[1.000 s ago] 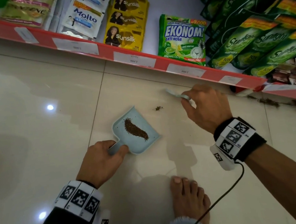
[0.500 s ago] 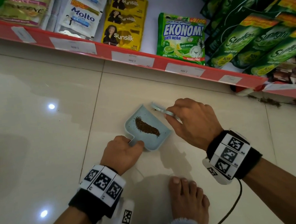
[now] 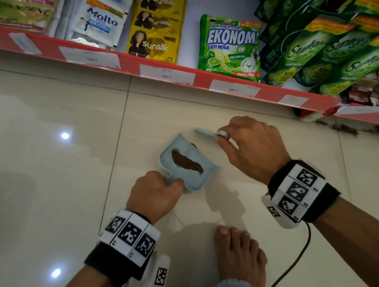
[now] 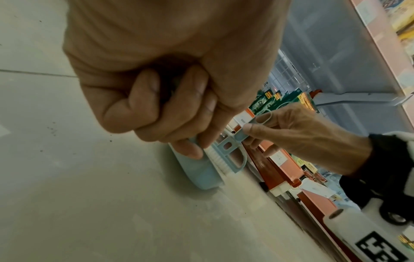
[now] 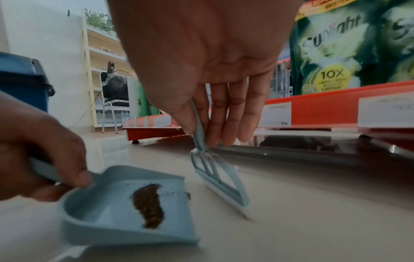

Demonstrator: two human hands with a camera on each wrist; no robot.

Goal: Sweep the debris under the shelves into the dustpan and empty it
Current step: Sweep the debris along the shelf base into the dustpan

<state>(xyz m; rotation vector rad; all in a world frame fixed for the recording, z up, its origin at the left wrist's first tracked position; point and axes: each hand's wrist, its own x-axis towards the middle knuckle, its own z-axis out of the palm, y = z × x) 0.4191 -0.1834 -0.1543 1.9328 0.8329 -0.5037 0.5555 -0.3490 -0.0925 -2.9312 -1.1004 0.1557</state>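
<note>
The pale blue dustpan (image 3: 188, 165) is lying flat on the tiled floor (image 3: 43, 189), just in front of the red shelf edge (image 3: 165, 73). Its long axis is running from the handle, nearest the person, out to the open mouth, which is pointing toward the shelf edge. A dark streak of debris (image 3: 186, 161) is lying lengthwise along its middle. The left hand (image 3: 153, 195) is gripping the handle with fingers curled around it. The right hand (image 3: 250, 144) is pinching the thin handle of a small blue brush (image 3: 202, 132), thumb against the fingers, with the brush head at the pan's mouth on the side toward the shelf edge, its bristle edge lying roughly along the lip.

Compared with a second ago, the dustpan is sitting closer to the shelf edge and further right, and the small loose clump that lay on the floor beyond the mouth is no longer there; a few specks are now sitting just inside the lip.

Only the right wrist view is showing the brush's white bristle strip touching the floor and a blue bin (image 5: 22, 79) standing far behind the pan. Only the head view is showing more debris strewn beneath the shelf edge (image 3: 353, 130), well to the right of the pan, and a bare foot (image 3: 239, 251) near the pan's handle.
</note>
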